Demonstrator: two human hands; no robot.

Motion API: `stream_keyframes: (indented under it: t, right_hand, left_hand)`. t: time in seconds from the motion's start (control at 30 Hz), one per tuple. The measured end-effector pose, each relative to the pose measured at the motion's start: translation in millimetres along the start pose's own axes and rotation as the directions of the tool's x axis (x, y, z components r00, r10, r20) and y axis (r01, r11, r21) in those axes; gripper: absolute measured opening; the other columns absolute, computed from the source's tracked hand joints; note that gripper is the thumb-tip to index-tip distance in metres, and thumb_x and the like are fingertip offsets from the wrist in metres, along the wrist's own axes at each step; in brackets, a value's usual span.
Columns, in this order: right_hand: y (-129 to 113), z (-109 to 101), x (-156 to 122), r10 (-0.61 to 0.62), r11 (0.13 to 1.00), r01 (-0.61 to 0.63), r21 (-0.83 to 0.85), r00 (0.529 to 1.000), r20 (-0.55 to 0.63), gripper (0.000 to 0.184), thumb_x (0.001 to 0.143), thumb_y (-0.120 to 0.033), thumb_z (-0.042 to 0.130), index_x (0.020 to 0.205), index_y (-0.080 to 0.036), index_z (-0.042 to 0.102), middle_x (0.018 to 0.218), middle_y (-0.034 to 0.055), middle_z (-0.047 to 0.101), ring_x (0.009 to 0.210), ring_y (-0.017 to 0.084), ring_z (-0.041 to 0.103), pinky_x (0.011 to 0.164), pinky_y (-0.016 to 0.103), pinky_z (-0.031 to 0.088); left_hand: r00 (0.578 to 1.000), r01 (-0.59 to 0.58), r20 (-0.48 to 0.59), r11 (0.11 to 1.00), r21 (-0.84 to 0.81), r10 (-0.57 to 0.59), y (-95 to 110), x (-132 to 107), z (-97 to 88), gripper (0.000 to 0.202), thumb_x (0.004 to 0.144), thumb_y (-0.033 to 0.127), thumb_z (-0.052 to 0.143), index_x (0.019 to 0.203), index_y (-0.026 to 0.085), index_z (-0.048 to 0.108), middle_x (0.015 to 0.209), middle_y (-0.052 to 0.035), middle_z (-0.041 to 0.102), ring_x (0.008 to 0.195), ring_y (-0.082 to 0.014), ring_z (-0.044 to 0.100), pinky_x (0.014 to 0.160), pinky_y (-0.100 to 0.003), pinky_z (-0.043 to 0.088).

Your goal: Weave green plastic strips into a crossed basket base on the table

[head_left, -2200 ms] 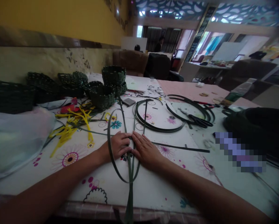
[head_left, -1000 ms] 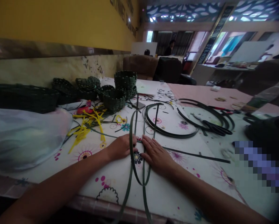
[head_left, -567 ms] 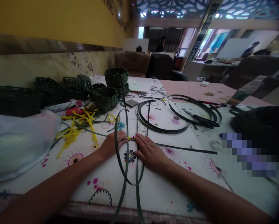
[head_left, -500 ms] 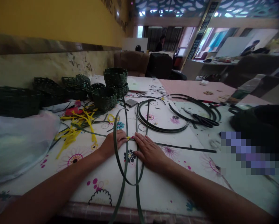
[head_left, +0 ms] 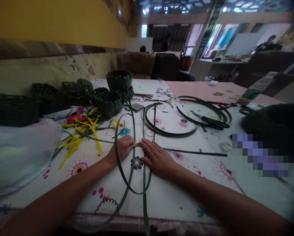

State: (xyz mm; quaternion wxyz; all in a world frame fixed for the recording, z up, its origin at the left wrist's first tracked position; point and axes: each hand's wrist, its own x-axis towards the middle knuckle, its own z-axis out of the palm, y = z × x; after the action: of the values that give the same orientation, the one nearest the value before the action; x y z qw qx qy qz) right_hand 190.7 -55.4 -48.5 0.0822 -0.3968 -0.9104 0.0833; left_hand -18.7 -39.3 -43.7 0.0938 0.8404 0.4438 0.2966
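Observation:
Long dark green weaving strips (head_left: 131, 154) lie crossed and looped on the flowered tablecloth (head_left: 161, 193) in front of me. My left hand (head_left: 122, 148) rests curled on the cloth, its fingertips pinching the strips where they cross. My right hand (head_left: 157, 158) lies flat with its fingers stretched out, pressing the strips down at the same crossing. A loop of strip curves round beneath both hands and two ends run off the table's near edge.
Several dark woven baskets (head_left: 111, 101) stand at the back left. Yellow strips (head_left: 80, 131) lie left of my hands, a clear plastic bag (head_left: 16, 154) at far left. Coiled dark strips (head_left: 171, 124) and scissors (head_left: 211, 123) lie behind; a dark bundle (head_left: 275, 127) sits right.
The loop of strip has swung a little to the left and the strip ends near the table edge have shifted. Both hands stay at the crossing.

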Motion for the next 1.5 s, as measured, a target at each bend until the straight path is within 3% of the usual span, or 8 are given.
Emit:
stream_keyframes:
  t: [0.5, 0.67, 0.83, 1.03, 1.13, 1.27, 1.4, 1.5]
  right_hand:
    - [4.8, 3.1, -3.0, -0.018, 0.996, 0.022, 0.083, 0.999, -0.045, 0.063, 0.097, -0.043, 0.04, 0.149, -0.009, 0.03, 0.155, 0.0164, 0.026, 0.145, 0.024, 0.022, 0.119, 0.046, 0.02]
    - [11.8, 5.9, -6.2, -0.046, 0.985, 0.067, 0.159, 0.99, -0.131, 0.065, 0.096, -0.039, 0.046, 0.151, -0.01, 0.026, 0.156, 0.0179, 0.026, 0.145, 0.024, 0.023, 0.118, 0.046, 0.022]
    - [14.1, 1.1, -4.5, -0.034, 0.985, 0.059, 0.164, 0.988, -0.153, 0.067, 0.091, -0.036, 0.055, 0.149, -0.012, 0.031, 0.152, 0.0178, 0.034, 0.143, 0.027, 0.028, 0.117, 0.05, 0.024]
    - [11.1, -9.7, -4.8, 0.004, 0.982, 0.066, 0.178, 0.93, -0.368, 0.045, 0.095, -0.023, 0.042, 0.14, -0.019, 0.047, 0.141, 0.0112, 0.052, 0.132, 0.021, 0.046, 0.117, 0.045, 0.029]
    - [3.8, -7.1, -3.8, -0.062, 0.982, 0.115, 0.147, 0.943, -0.326, 0.045, 0.095, -0.023, 0.042, 0.14, -0.018, 0.048, 0.14, 0.0125, 0.052, 0.132, 0.022, 0.046, 0.116, 0.045, 0.03]
    - [-1.8, -0.7, -0.3, -0.11, 0.982, 0.137, 0.131, 0.974, -0.196, 0.059, 0.09, -0.03, 0.054, 0.144, -0.012, 0.04, 0.143, 0.0191, 0.047, 0.135, 0.028, 0.042, 0.115, 0.051, 0.029]
    - [-1.5, -1.2, 0.6, -0.109, 0.986, 0.125, 0.112, 0.984, -0.138, 0.058, 0.089, -0.032, 0.058, 0.141, -0.01, 0.045, 0.144, 0.0199, 0.046, 0.136, 0.029, 0.041, 0.115, 0.05, 0.029]
    - [-2.1, -2.5, -0.4, -0.101, 0.985, 0.119, 0.127, 0.985, -0.142, 0.056, 0.089, -0.034, 0.057, 0.14, -0.012, 0.046, 0.145, 0.0185, 0.045, 0.136, 0.028, 0.041, 0.114, 0.049, 0.03]
  left_hand:
    - [0.999, -0.046, 0.018, 0.998, 0.041, 0.046, -2.4, 0.4, 2.7, 0.012, 0.09, 0.016, 0.054, 0.078, 0.017, 0.057, 0.081, -0.0033, 0.06, 0.078, -0.0159, 0.058, 0.073, -0.029, 0.048]
    - [0.998, -0.051, 0.039, 0.993, 0.106, 0.047, -3.8, -6.4, 1.0, 0.004, 0.09, 0.019, 0.055, 0.089, 0.017, 0.058, 0.092, -0.006, 0.06, 0.089, -0.0191, 0.058, 0.081, -0.033, 0.049]
    - [0.996, -0.071, 0.066, 0.983, 0.169, 0.06, 2.6, -12.1, -3.4, 0.008, 0.088, 0.017, 0.055, 0.096, 0.017, 0.058, 0.099, -0.0077, 0.061, 0.096, -0.0221, 0.057, 0.085, -0.036, 0.049]
    - [0.998, -0.062, 0.043, 0.966, 0.251, 0.053, 10.0, -11.0, 3.9, 0.007, 0.088, 0.02, 0.058, 0.094, 0.016, 0.058, 0.096, -0.0089, 0.062, 0.094, -0.0232, 0.058, 0.083, -0.037, 0.051]
    - [0.996, -0.08, 0.048, 0.972, 0.221, 0.071, 14.5, -11.0, 11.5, 0.007, 0.089, 0.018, 0.055, 0.095, 0.015, 0.058, 0.096, -0.0087, 0.063, 0.094, -0.0219, 0.059, 0.085, -0.036, 0.051]
    - [0.994, -0.111, 0.038, 0.966, 0.234, 0.105, 20.2, -12.1, 15.8, 0.009, 0.09, 0.015, 0.053, 0.095, 0.014, 0.06, 0.097, -0.0087, 0.064, 0.095, -0.0208, 0.06, 0.087, -0.035, 0.052]
    - [0.97, -0.199, -0.068, 0.926, 0.322, 0.232, 25.4, -11.8, -7.0, 0.012, 0.091, 0.017, 0.05, 0.093, 0.017, 0.063, 0.095, -0.008, 0.067, 0.092, -0.0202, 0.061, 0.086, -0.035, 0.052]
    - [0.893, -0.252, -0.269, 0.898, 0.361, 0.36, 27.9, -13.9, -41.5, 0.012, 0.088, 0.016, 0.055, 0.096, 0.019, 0.063, 0.091, -0.0055, 0.069, 0.09, -0.0183, 0.062, 0.095, -0.039, 0.049]
